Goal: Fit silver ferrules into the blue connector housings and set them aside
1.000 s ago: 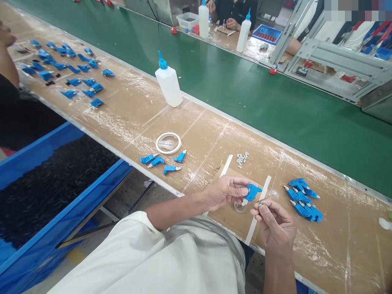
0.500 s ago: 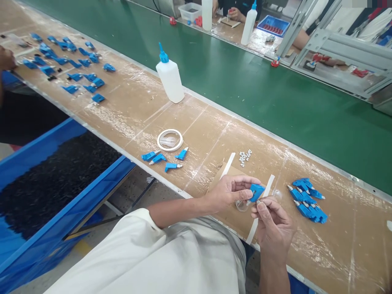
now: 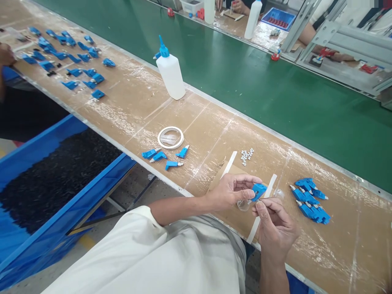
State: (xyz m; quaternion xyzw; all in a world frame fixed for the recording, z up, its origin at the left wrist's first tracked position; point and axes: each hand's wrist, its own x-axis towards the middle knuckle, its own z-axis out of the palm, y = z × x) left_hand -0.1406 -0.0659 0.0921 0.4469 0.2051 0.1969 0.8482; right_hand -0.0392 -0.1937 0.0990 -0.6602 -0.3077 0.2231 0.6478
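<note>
My left hand (image 3: 233, 191) pinches a blue plastic part (image 3: 259, 190) between thumb and fingers, over a brown board (image 3: 232, 218) at the bench's near edge. Close against the part's lower side, my right hand (image 3: 275, 222) has thumb and forefinger pressed together; what they hold, if anything, is too small to name. Under the hands a small clear round dish (image 3: 244, 205) shows in part. Beyond the board lies a little heap of small silvery pieces (image 3: 246, 156). To the right of my right hand is a pile of blue parts (image 3: 310, 200) with whitish tips.
Several blue parts (image 3: 171, 164) lie left, beside a white tape roll (image 3: 170, 137). A white squeeze bottle (image 3: 171, 75) stands by the green belt (image 3: 214, 69). Another person's hand (image 3: 6, 55) is near more blue parts (image 3: 70, 59). A blue bin (image 3: 18, 255) holds black pieces.
The camera view has shifted slightly. The blue part is turned a little in my left hand, while both hands stay close together. A blue object now shows behind the squeeze bottle's cap on the belt.
</note>
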